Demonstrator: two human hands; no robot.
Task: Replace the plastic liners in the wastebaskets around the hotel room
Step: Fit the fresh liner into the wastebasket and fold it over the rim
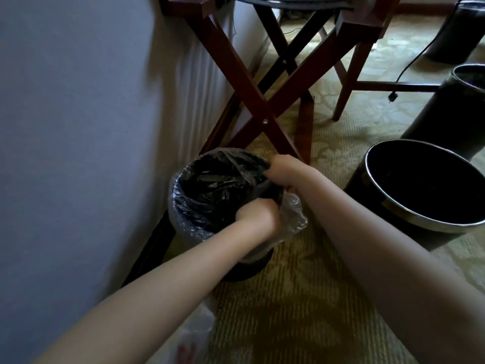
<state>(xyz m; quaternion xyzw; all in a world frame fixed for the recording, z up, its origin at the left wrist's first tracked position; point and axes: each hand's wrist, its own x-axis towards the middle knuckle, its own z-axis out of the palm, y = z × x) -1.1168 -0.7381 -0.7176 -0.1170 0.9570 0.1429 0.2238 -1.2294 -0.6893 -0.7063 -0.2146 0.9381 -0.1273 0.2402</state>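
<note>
1. The wastebasket (244,271) was seen on the carpet (301,298), beside the wall and just in front of a folding wooden luggage rack (252,95)
2. A clear liner (183,222) was draped over its rim
3. Left hand (256,215): fingers were curled round the liner at the near rim
4. Right hand (284,172): fingers were clenched on the liner at the right rim
5. A second black wastebasket (388,214) was seen near, at right
</note>
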